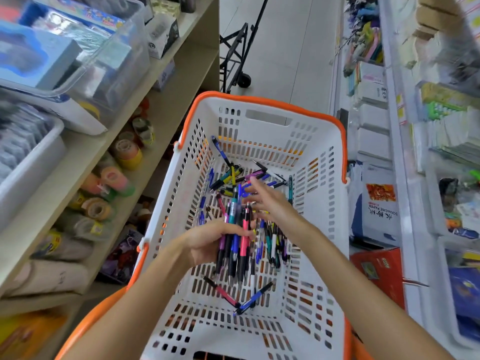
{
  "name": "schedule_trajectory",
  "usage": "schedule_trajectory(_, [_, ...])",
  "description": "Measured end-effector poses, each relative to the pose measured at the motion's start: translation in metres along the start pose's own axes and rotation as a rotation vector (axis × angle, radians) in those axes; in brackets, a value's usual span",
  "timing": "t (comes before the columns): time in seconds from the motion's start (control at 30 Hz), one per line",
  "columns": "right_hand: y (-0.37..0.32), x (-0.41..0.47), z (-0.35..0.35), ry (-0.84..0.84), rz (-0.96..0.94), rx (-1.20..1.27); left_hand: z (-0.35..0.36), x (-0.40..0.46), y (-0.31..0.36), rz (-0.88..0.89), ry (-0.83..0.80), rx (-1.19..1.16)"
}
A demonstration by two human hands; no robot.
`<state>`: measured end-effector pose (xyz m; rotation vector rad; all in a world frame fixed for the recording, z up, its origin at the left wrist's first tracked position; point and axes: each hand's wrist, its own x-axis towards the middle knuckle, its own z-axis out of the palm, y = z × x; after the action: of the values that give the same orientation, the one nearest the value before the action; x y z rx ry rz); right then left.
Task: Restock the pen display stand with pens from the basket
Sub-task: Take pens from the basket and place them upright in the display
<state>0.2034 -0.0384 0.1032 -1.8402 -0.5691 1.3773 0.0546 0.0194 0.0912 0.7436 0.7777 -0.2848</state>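
"GOUACHE PAPER", upside down beside Chinese characters, is printed on a white paper pack [379, 203] right of the basket [322, 152]; other labels are blurred.

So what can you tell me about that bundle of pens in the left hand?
The bundle of pens is a fistful of click pens with black grips and coloured barrels: pink, blue, purple and teal. They look like plastic. The left hand grips them around their middles, held roughly upright with the tips pointing down, over the white plastic basket, above the loose pens on its floor. The right hand reaches in just beyond them, fingers spread; whether it touches the bundle I cannot tell.
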Motion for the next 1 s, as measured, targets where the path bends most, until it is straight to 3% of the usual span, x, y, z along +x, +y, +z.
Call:
schedule_trajectory(0.1, [-0.012,-0.006,0.007,-0.287,-0.023,-0.012,0.008,-0.016,-0.008,-0.036,-0.08,0.048])
schedule_trajectory(0.23, [-0.025,-0.02,0.013,-0.47,-0.024,0.137,0.006,-0.041,-0.014,-0.079,-0.117,-0.091])
schedule_trajectory(0.3, [-0.031,-0.027,0.019,-0.521,-0.017,0.079,0.005,-0.057,-0.016,-0.083,-0.076,-0.153])
schedule_trajectory(0.53, [-0.072,-0.048,0.08,-0.544,-0.04,-0.324,-0.013,-0.131,-0.007,0.059,-0.098,-0.253])
schedule_trajectory(0.67, [-0.108,-0.063,0.127,-0.454,-0.081,-0.127,-0.034,-0.187,-0.012,0.219,-0.103,-0.368])
schedule_trajectory(0.73, [-0.125,-0.072,0.146,-0.405,-0.078,-0.095,-0.041,-0.217,-0.015,0.313,-0.03,-0.442])
schedule_trajectory(0.83, [-0.15,-0.097,0.192,-0.458,-0.11,-0.16,-0.054,-0.275,-0.026,0.469,0.147,-0.598])
schedule_trajectory(1.0, [-0.186,-0.143,0.276,-0.519,-0.197,-0.239,-0.08,-0.353,-0.043,0.577,0.382,-0.701])
